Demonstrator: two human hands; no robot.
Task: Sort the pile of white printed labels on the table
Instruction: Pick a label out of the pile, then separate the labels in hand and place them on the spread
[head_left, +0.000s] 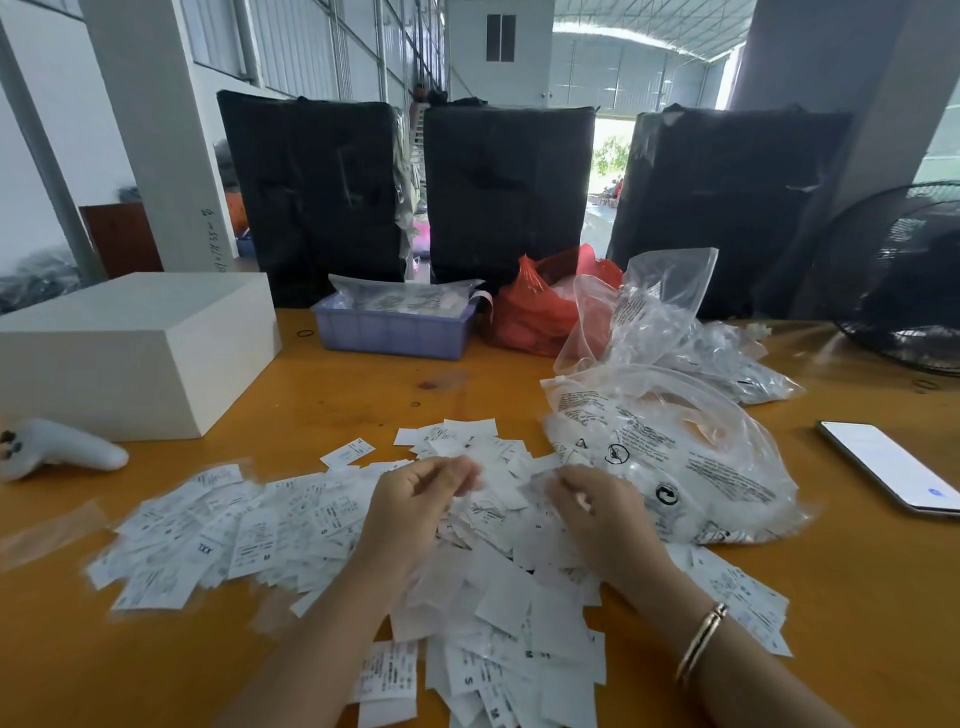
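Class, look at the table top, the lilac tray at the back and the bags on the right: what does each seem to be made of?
Table top: probably wood, orange-brown and smooth, with a dark knot showing.
Lilac tray: likely moulded plastic, matt, with ribbed walls.
Bags: thin clear plastic film, glossy and crinkled, printed with black text.

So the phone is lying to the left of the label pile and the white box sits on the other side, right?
Not quite. The head view shows the phone lying to the right of the label pile, past the clear plastic bags. The white box sits on the left side of the table, so they are on opposite sides, only swapped.
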